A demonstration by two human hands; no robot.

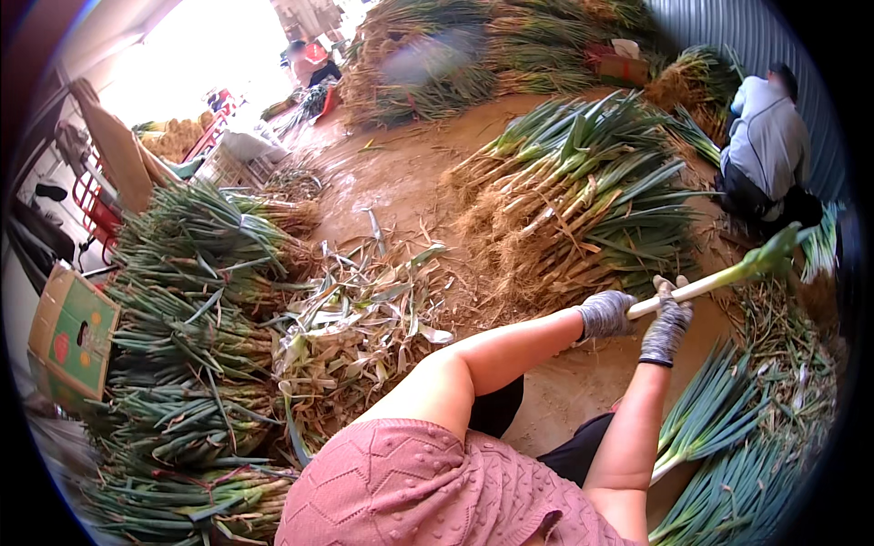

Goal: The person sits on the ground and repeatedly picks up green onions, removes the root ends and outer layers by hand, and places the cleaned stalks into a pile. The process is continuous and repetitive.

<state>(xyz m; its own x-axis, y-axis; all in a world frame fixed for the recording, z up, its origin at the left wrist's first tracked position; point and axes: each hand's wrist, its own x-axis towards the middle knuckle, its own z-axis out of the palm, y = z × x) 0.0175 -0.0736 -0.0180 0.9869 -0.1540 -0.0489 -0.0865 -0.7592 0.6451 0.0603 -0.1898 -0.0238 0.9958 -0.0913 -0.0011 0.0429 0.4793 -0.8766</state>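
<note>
My left hand, in a grey knit work glove, is closed around the lower end of a long green onion with a pale stalk. Farther up the same stalk, my right hand, gloved alike, holds it, with some fingertips raised. The onion's green leaves point to the upper right. Just beyond my hands lies a large heap of unpeeled green onions with brown roots. Cleaned green onions lie on the floor to the right of my right forearm.
Stripped leaves and husks litter the floor at left, beside stacked onion bundles and a cardboard box. A person crouches at upper right; another person sits far back. More onions are piled at the back.
</note>
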